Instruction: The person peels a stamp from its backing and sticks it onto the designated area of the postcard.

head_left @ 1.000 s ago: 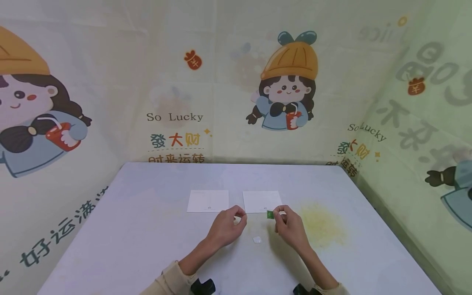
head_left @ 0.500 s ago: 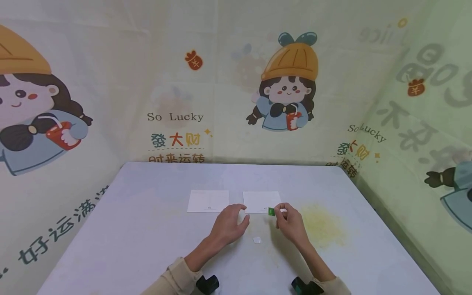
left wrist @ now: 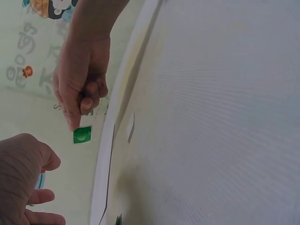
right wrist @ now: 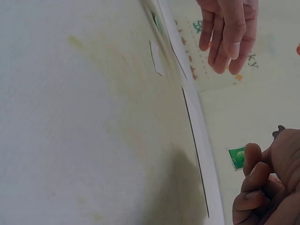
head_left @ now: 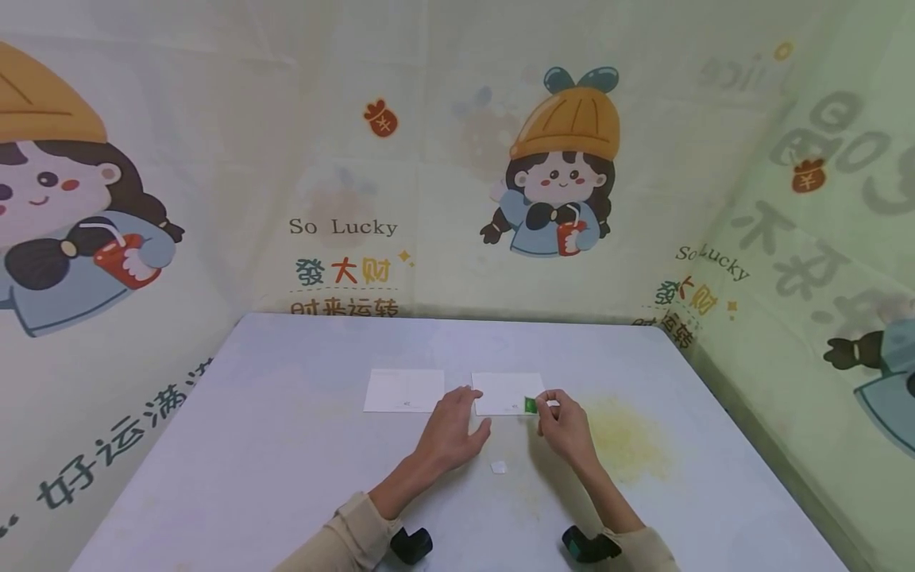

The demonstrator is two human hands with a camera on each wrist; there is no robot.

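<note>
My right hand (head_left: 568, 425) pinches a small green postage stamp (head_left: 530, 405) between thumb and fingertip, over the lower right corner of the right white paper rectangle (head_left: 500, 389), which looks like an envelope. The scalloped edge of the stamp (right wrist: 236, 158) shows in the right wrist view. My left hand (head_left: 450, 429) is spread with relaxed fingers by the left edge of that paper; whether it touches is unclear. A similar white paper rectangle (head_left: 403, 389) lies to the left, partly behind the left hand. In the left wrist view, the stamp (left wrist: 82, 134) hangs from the right fingertips.
A small white scrap (head_left: 498, 468) lies on the white table (head_left: 286, 477) between the forearms. Something green (right wrist: 156, 21) lies on the table in the right wrist view, too slanted to identify. A yellow stain (head_left: 625, 437) marks the right side.
The right hand has carried the stamp slightly up and right, onto the right paper's corner. The left hand has opened its thumb and finger apart and moved a little right and forward.
</note>
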